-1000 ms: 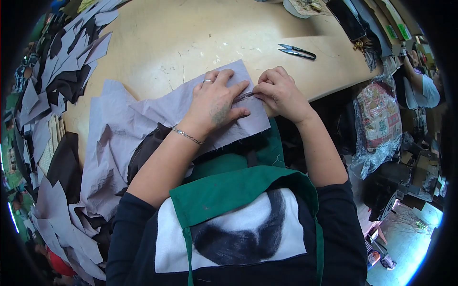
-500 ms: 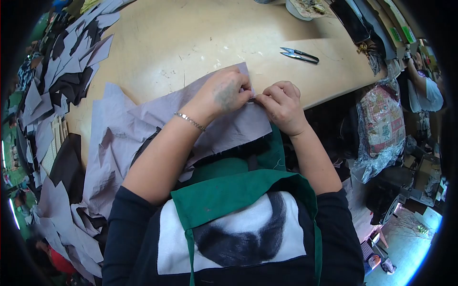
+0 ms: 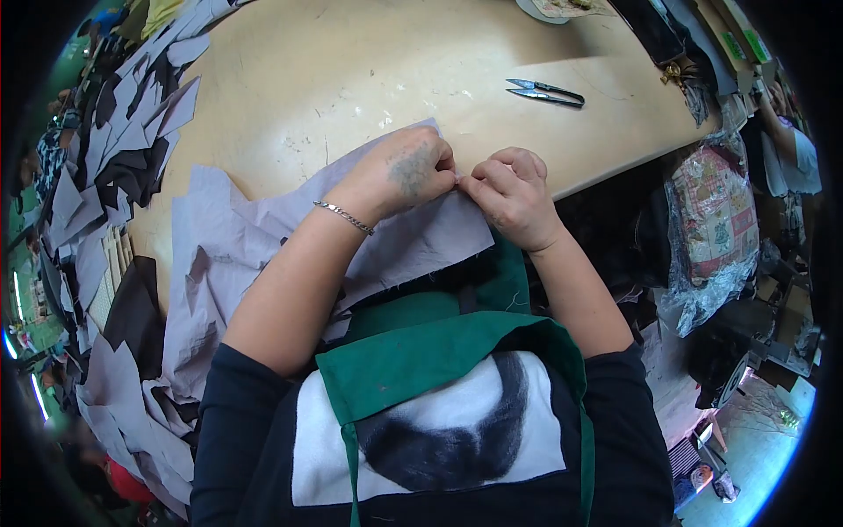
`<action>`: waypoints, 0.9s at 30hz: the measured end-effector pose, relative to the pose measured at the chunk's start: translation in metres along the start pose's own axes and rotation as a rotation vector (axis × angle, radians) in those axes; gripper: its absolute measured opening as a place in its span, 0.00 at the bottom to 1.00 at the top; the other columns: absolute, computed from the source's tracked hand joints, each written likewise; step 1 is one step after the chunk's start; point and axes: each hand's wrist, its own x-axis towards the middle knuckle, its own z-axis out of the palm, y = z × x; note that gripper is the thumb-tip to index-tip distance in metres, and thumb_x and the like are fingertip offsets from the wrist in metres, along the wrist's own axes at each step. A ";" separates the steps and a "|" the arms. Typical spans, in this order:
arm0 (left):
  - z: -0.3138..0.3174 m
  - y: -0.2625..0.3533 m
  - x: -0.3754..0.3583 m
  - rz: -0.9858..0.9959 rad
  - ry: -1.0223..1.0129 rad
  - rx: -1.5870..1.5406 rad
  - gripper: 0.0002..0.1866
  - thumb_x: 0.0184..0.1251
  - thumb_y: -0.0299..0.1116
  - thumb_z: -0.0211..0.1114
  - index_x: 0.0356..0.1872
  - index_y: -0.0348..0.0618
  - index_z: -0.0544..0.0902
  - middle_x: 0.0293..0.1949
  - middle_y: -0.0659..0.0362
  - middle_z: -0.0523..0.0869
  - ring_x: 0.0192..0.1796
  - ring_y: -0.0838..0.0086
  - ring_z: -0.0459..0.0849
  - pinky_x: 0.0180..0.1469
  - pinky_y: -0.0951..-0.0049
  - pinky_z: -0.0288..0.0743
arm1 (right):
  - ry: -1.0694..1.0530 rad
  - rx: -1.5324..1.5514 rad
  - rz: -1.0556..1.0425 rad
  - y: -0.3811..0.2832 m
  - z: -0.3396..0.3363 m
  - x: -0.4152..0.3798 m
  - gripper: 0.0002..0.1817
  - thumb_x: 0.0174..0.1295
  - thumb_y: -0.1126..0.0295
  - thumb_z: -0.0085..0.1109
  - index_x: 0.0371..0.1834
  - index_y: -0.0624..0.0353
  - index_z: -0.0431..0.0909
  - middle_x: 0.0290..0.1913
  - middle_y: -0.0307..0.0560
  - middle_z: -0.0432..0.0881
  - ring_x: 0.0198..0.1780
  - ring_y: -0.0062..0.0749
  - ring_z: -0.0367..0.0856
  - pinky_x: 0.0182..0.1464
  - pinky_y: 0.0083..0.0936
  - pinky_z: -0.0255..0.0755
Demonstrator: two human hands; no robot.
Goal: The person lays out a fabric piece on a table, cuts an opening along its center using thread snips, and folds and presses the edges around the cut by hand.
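Two hands meet at grey fabric panel (image 3: 413, 241) edge: left hand (image 3: 408, 171) and right hand (image 3: 509, 193) both pinching it; thread snips (image 3: 544, 91) untouched, many cut pieces (image 3: 123, 132) left.

pinch point: hidden between fingertips (image 3: 450, 178) | grey fabric (image 3: 263, 228): partly under arms

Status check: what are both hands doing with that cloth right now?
Left hand and right hand pinch grey fabric piece at its edge, fingertips together. Thread snips lie apart on table. Nothing in the way.

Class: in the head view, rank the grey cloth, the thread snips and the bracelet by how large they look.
1. Grey cloth, clearly largest.
2. Thread snips and bracelet look alike; the bracelet is nearer, so unranked.
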 end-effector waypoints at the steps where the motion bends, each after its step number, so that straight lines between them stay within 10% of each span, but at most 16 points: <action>1: 0.000 0.001 0.000 -0.027 -0.004 -0.021 0.11 0.55 0.35 0.66 0.32 0.38 0.87 0.33 0.48 0.83 0.39 0.58 0.84 0.44 0.64 0.78 | 0.007 0.000 -0.005 0.000 0.000 0.000 0.09 0.48 0.67 0.60 0.34 0.48 0.83 0.36 0.30 0.76 0.48 0.29 0.75 0.54 0.29 0.64; 27: 0.041 0.003 -0.023 0.130 0.513 0.247 0.05 0.54 0.31 0.66 0.27 0.42 0.82 0.44 0.58 0.82 0.49 0.62 0.80 0.46 0.61 0.77 | -0.190 0.017 0.136 -0.001 -0.022 -0.001 0.10 0.52 0.67 0.61 0.39 0.44 0.85 0.42 0.31 0.77 0.52 0.32 0.73 0.52 0.32 0.66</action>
